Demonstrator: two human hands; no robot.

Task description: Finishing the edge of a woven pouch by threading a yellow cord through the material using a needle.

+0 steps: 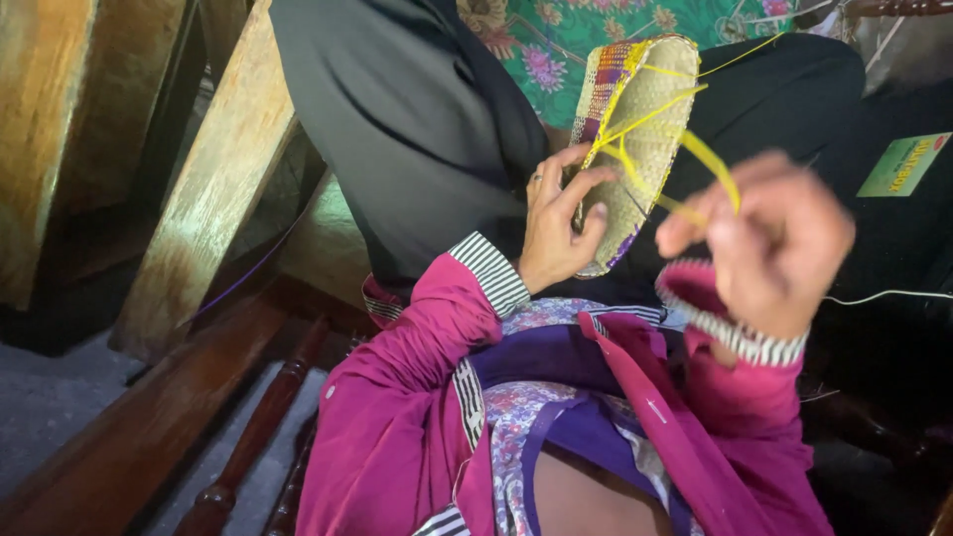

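**A:** ok so what's the count here? I get one woven basket (635, 149), straw-coloured with a purple patterned rim, held up on its edge in the middle of the shot, over the lap.

**B:** yep, just one. Two hands. The left hand (558, 223) is closed on the basket's left rim, thumb across the woven face. The right hand (769, 238) sits just right of the basket, fingers pinched shut on a yellow strip (717, 164).

**A:** how many strips though? I see several yellow lines crossing the weave, can't count them properly.

**B:** same, they overlap. And the right hand is blurred, so the exact pinch is hard to make out.

**A:** hidden stuff?

**B:** the basket's inside faces away. Wooden beams (213, 184) far left are cut off by the frame, and one turned wooden spindle (260, 427) runs off the bottom. One green label (903, 164) on the right, too small to make out.
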